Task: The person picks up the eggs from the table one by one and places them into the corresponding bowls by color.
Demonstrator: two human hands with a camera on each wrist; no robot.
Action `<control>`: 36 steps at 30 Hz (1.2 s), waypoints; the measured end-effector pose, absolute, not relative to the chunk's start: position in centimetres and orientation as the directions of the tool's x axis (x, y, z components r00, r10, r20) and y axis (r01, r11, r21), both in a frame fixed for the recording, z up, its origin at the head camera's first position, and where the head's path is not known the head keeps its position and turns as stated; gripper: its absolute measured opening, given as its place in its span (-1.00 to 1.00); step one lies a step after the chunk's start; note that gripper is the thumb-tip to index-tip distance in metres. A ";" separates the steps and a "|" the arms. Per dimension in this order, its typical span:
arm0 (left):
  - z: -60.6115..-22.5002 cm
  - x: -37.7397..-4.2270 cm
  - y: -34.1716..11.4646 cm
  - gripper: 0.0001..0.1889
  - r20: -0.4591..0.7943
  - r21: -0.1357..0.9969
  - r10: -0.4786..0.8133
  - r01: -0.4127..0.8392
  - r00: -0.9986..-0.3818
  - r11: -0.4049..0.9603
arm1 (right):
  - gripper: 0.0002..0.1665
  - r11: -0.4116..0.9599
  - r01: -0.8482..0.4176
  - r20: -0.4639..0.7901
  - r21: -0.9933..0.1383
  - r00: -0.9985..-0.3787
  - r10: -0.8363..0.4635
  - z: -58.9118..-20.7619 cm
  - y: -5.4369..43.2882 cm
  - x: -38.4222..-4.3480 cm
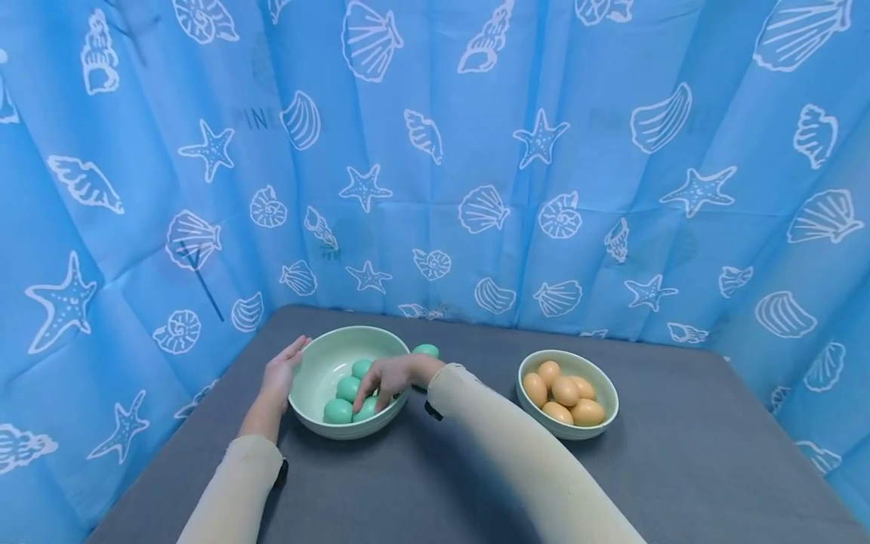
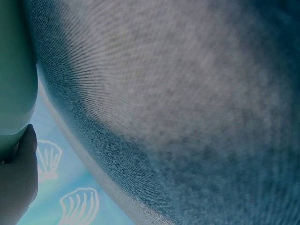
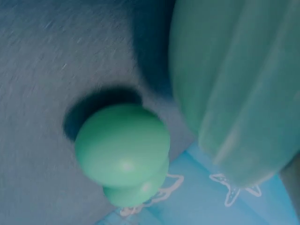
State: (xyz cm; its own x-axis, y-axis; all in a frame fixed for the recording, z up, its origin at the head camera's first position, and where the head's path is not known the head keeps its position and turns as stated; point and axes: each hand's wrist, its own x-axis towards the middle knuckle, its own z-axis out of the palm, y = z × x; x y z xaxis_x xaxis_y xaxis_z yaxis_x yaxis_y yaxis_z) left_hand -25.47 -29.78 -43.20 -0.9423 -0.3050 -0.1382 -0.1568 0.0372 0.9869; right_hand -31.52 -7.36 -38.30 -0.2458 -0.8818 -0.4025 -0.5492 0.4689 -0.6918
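Observation:
A large pale green bowl [image 1: 314, 378] stands on the left of the table with several green eggs [image 1: 348, 388] inside. My left hand [image 1: 277, 378] rests against its left outer side, fingers reaching along the rim; in the left wrist view that hand [image 2: 18, 183] shows in part beside the bowl wall [image 2: 16, 70]. Inside the bowl my right hand [image 1: 393, 376] pinches a green egg [image 1: 367, 410] with thumb and fingers pointing down. Outside the bowl, a green egg [image 1: 426, 350] lies near my right wrist. The right wrist view has two green eggs [image 3: 123, 145] there, one partly behind the other.
A smaller pale green bowl [image 1: 607, 393] to the right holds several light brown eggs [image 1: 565, 391]. Both bowls stand on a dark grey cloth-covered table [image 1: 680, 453]. A blue curtain with white shells [image 1: 489, 249] hangs along the back and sides.

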 end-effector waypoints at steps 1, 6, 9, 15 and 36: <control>-43.2 -25.4 -29.7 -0.50 -0.136 0.987 -0.304 -0.154 -0.943 0.037 | -0.58 0.480 -0.551 -0.412 -0.683 -0.252 -0.876 -38.4 -7.4 -31.5; -43.2 -25.4 -29.7 -0.50 -0.127 0.987 -0.302 -0.150 -0.945 0.054 | -0.58 0.496 -0.590 -0.420 -0.637 -0.275 -0.865 -38.8 -7.9 -31.3; -43.1 -25.5 -29.8 -0.50 -0.130 0.987 -0.302 -0.153 -0.944 0.055 | -0.58 0.494 -0.615 -0.414 -0.615 -0.281 -0.866 -38.9 -8.2 -31.2; -43.0 -25.5 -29.8 -0.50 -0.127 0.988 -0.304 -0.148 -0.944 0.046 | -0.55 0.495 -0.636 -0.414 -0.592 -0.287 -0.864 -38.7 -8.3 -31.1; -43.1 -25.3 -29.6 -0.49 -0.141 0.984 -0.304 -0.167 -0.942 0.061 | -0.53 0.418 -0.505 -0.252 -0.755 -0.365 -0.896 -37.1 -4.8 -30.3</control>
